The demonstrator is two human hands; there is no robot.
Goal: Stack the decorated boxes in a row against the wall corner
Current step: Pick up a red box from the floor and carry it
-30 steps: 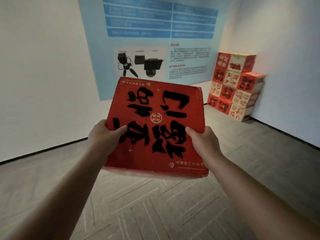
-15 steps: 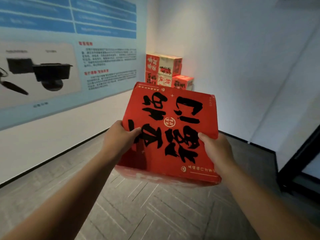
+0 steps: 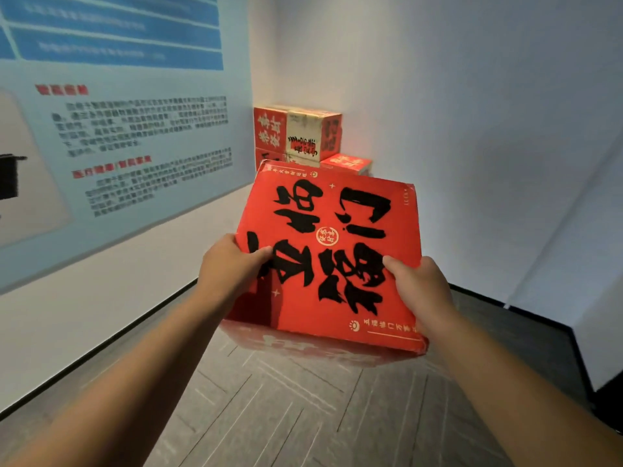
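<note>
While both arms reach forward, the left hand and right hand grip opposite edges of a red box, held above the floor before stacked boxes in the wall corner

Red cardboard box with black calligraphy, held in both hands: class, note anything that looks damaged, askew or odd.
The red cardboard box, gripped by the left hand and right hand at opposite edges, is tilted, its black calligraphy upside down to the head camera. Its near right corner looks crumpled.
</note>
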